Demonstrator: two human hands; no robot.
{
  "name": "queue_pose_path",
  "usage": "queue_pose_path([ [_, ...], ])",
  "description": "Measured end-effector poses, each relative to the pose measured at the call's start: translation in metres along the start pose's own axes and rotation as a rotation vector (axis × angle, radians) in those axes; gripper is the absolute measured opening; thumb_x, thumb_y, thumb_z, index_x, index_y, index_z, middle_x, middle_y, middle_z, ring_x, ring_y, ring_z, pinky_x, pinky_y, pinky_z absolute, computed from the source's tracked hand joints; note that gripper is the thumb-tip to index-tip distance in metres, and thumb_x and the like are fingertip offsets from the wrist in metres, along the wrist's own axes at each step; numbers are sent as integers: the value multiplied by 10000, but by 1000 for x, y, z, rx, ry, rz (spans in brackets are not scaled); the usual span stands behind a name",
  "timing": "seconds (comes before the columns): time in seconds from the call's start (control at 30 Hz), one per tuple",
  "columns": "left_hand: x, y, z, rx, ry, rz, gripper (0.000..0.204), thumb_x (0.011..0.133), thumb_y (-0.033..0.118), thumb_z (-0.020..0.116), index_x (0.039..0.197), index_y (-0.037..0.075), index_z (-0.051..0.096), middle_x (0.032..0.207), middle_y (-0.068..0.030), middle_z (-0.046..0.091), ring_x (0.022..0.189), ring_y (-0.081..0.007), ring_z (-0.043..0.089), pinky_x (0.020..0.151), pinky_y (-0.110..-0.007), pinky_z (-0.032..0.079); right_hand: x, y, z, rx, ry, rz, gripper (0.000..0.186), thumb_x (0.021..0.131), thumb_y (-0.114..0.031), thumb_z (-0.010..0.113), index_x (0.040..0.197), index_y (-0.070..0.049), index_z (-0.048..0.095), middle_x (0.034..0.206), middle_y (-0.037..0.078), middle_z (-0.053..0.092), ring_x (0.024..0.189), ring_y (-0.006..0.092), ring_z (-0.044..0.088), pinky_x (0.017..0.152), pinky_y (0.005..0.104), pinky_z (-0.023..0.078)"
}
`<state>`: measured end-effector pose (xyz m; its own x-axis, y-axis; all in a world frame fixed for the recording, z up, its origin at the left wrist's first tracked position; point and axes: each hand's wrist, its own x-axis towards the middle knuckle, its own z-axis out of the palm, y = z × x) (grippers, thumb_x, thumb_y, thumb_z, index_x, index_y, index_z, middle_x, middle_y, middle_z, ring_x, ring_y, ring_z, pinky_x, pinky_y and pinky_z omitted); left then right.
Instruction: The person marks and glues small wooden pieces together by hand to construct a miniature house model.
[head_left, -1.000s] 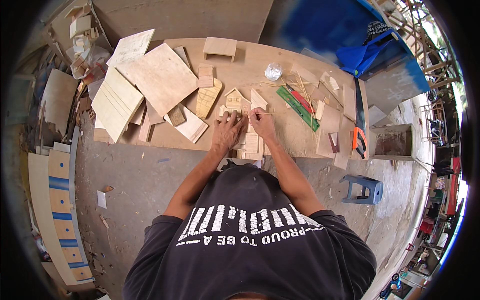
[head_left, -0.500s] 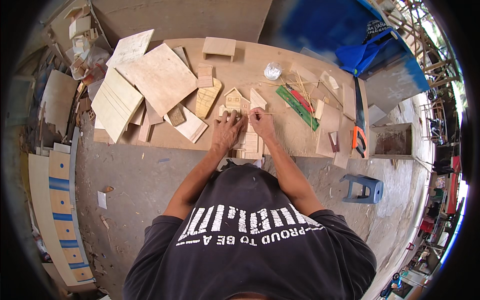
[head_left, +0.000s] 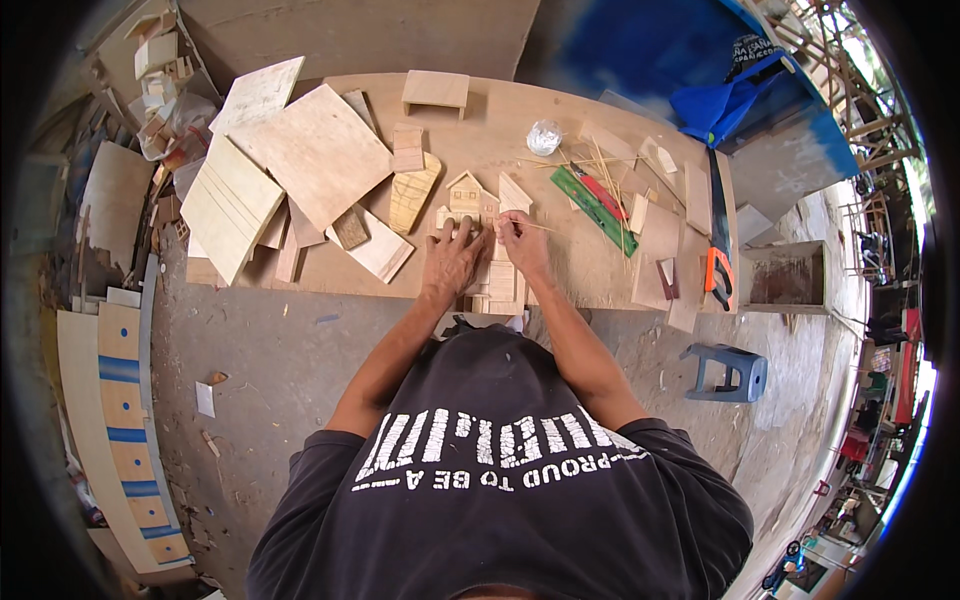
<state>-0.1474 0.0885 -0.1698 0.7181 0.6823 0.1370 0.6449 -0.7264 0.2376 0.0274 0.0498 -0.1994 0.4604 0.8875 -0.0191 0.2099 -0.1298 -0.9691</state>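
Note:
A small wooden model house (head_left: pixel 466 194) with gabled roofs and little windows lies near the front edge of the workbench. My left hand (head_left: pixel 453 262) rests on its left part, fingers spread and pressed down on the wood. Beside it, my right hand (head_left: pixel 524 245) pinches a thin wooden stick (head_left: pixel 541 228), which sticks out to the right. Its fingertips are over the right part of the house, just below a pointed wooden piece (head_left: pixel 514 190). What lies under my fingers is hidden.
Plywood sheets (head_left: pixel 318 160) and offcuts pile up at the bench's left. A green ruler (head_left: pixel 594 208), a red cutter (head_left: pixel 600 188), thin sticks and a clear bag-like bundle (head_left: pixel 544 138) lie right. An orange-handled handsaw (head_left: pixel 719 276) lies farther right; a blue stool (head_left: pixel 728 374) stands below.
The stick in my right hand has tilted, its outer end now pointing slightly downward. My right fingers have shifted a little; my left hand stays on the house.

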Motion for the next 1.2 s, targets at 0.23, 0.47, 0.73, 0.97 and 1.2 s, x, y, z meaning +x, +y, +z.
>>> queue_pose_path([
  [0.23,0,-1,2,-1,16,0,465,952,327,560,1413,282,524,1394,-86,484,1233,-323,455,888,-585,451,1,0,0,39,-22,-12,159,1007,-111,571,1020,28,646,821,26,659,713,81,641,655,231,546],
  [0.47,0,1,0,-8,41,3,435,980,366,532,1409,298,520,1368,-84,491,1220,-317,453,877,-582,452,4,4,1,45,-73,-21,145,992,-83,582,1025,38,654,855,45,676,719,96,657,663,233,548],
  [0.73,0,0,-1,-2,36,6,458,979,361,530,1434,310,500,1352,-79,495,1204,-312,457,864,-567,452,5,1,1,23,-98,-8,154,992,-91,581,1018,43,651,852,43,671,718,97,653,659,233,541],
  [0.97,0,0,-1,-11,40,6,465,978,359,535,1439,317,492,1355,-83,498,1203,-318,465,871,-574,450,6,4,1,-4,-98,3,164,994,-101,581,1024,45,649,851,40,668,714,96,650,660,231,537],
  [1.2,0,-3,1,-43,37,6,452,966,340,551,1411,265,531,1365,-85,494,1207,-319,466,864,-574,457,-1,6,-3,94,-11,59,153,990,-103,589,1018,36,647,830,31,660,701,82,636,657,227,534],
])
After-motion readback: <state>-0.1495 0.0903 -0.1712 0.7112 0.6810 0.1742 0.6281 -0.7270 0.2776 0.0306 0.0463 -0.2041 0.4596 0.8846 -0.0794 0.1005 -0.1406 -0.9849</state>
